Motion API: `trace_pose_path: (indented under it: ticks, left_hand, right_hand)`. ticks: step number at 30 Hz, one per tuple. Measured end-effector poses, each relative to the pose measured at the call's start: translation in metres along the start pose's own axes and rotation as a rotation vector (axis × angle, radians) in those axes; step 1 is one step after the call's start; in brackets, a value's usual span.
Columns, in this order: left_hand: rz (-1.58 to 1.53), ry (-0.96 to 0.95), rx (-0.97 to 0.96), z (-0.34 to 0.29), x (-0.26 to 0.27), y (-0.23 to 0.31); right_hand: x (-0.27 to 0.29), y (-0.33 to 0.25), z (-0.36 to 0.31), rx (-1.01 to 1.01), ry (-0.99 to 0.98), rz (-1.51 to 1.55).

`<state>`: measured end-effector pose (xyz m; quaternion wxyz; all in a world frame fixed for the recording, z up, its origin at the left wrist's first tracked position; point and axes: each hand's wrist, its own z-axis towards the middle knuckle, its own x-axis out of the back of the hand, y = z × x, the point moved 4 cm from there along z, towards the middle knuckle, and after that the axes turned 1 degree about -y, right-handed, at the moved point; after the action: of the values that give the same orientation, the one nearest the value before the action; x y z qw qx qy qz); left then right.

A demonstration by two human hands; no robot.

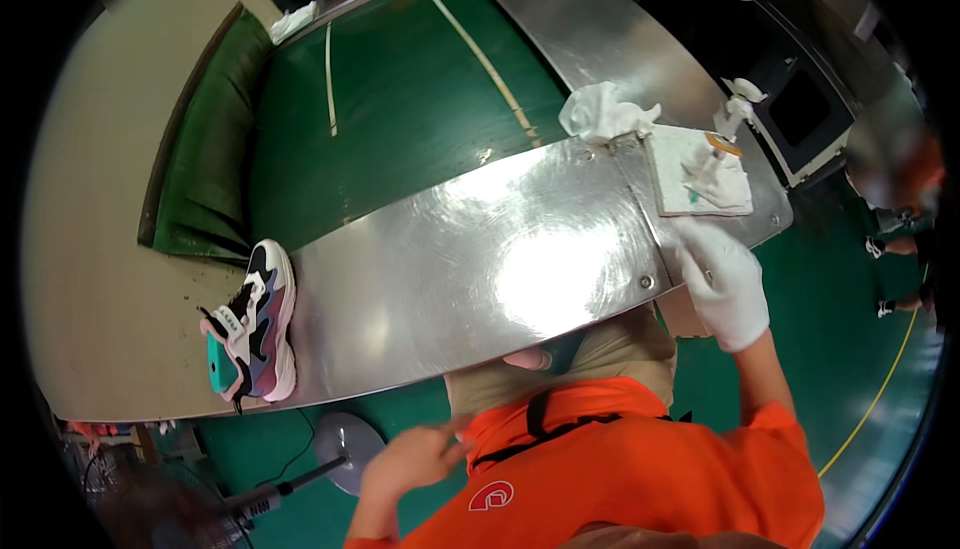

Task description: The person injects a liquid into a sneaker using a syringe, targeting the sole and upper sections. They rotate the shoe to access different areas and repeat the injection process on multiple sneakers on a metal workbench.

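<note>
My right hand (728, 289), in a white glove, reaches to the near edge of a white cloth pad (703, 201) at the table's right end. Its fingers look stretched out, with nothing visible in them. On the pad lie a crumpled white cloth (708, 181) and a small bottle with an orange band (722, 146). My bare left hand (415, 459) hangs by my waist, fingers loosely apart and holding nothing I can see. Far from both hands, a multicoloured sneaker (262, 334) with a teal insole lies at the table's left end.
Beyond the metal table edge (440, 279) runs a green conveyor belt (400, 99) with pale stripes. A white rag (605, 112) lies beside the pad. Below the table stands a fan's round base (347, 452). Other people are across the belt and to the right.
</note>
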<state>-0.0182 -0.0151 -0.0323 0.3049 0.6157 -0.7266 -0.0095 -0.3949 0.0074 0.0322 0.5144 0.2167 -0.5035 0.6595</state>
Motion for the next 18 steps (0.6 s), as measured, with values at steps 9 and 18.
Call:
trace_pose_path:
  ticks: [9,18]
  left_hand:
    - [0.109,0.873,-0.896,0.119,0.174,0.176]
    - [0.227,1.104,-0.861,0.253,0.211,0.282]
  right_hand:
    - [-0.040,0.089,0.013,-0.435,0.208,-0.103]
    - [-0.040,0.093,0.013,-0.391,0.227,-0.064]
